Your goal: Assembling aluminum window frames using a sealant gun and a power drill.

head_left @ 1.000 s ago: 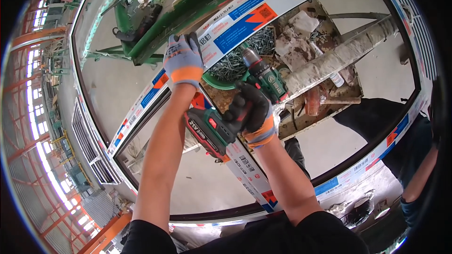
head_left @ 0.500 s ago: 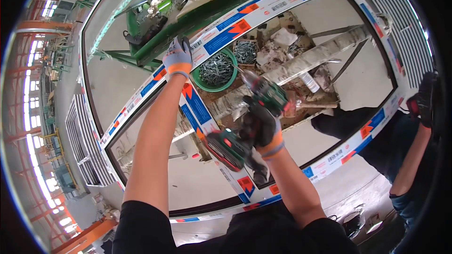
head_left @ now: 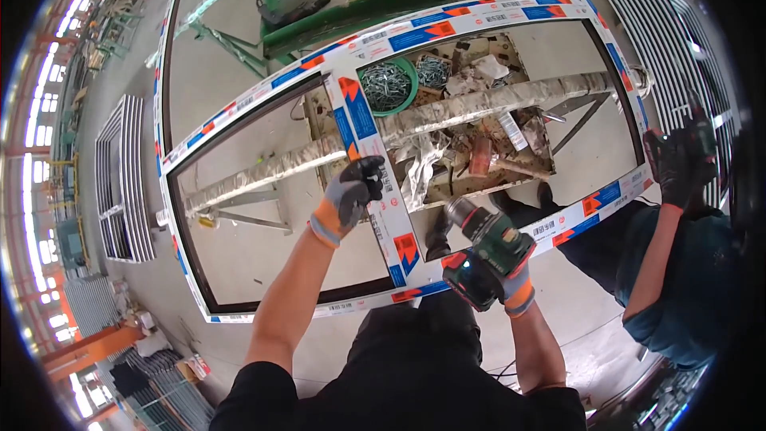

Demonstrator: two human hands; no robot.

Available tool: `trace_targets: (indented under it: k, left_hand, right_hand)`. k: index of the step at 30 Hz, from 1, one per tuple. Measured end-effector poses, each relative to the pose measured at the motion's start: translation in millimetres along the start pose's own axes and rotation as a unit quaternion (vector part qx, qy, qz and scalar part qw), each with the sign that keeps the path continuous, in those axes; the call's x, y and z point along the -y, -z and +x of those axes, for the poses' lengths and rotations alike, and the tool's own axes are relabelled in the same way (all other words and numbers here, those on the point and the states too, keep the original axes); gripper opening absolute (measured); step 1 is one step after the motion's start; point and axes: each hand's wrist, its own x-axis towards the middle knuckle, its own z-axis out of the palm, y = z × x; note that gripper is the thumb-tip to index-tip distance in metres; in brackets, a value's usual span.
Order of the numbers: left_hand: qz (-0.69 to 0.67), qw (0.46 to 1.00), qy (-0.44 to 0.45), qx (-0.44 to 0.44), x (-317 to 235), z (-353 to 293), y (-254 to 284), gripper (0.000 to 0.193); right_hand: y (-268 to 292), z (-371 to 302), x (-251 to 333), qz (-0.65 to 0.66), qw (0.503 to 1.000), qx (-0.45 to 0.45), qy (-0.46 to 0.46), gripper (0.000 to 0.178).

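Note:
A large white window frame (head_left: 455, 265), wrapped in blue and orange printed film, lies across supports before me. My left hand (head_left: 351, 198), in a grey and black glove with an orange cuff, is over the frame's middle bar (head_left: 361, 124). Its fingers are curled in; whether they pinch something small cannot be made out. In my right hand (head_left: 517, 286), gloved alike, is a green and black cordless drill (head_left: 499, 241) with its battery toward me. The drill's chuck (head_left: 463, 211) points up and left over the frame's opening, apart from the bars.
Below the frame, a tray (head_left: 550, 156) holds a green bowl (head_left: 411, 84) of screws, more loose screws and scraps. A wrapped support beam (head_left: 463, 108) runs across. A green tool cart (head_left: 351, 24) stands beyond. At right, a co-worker's gloved hand (head_left: 674, 156) holds a power tool.
My left hand has left the far bar and come nearer, to the middle bar. My right hand has drawn the drill back toward me and right. The view has shifted.

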Motion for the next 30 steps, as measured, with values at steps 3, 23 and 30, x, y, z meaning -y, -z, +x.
trace_targets:
  k: [3, 23, 30]
  left_hand:
    - [0.104, 0.994, -0.042, -0.012, -8, -49, -27, 0.04]
    - [0.471, 0.862, -0.176, 0.067, -6, -99, -27, 0.026]
    - [0.403, 0.905, -0.086, 0.103, 1, -93, -23, 0.032]
  right_hand:
    - [-7, 8, 36, 0.015, 1.0, 0.008, 0.005, 0.027]
    - [-4, 12, 52, 0.073, 0.987, 0.137, 0.028, 0.032]
    - [-5, -23, 11, 0.079, 0.967, 0.241, -0.037, 0.033]
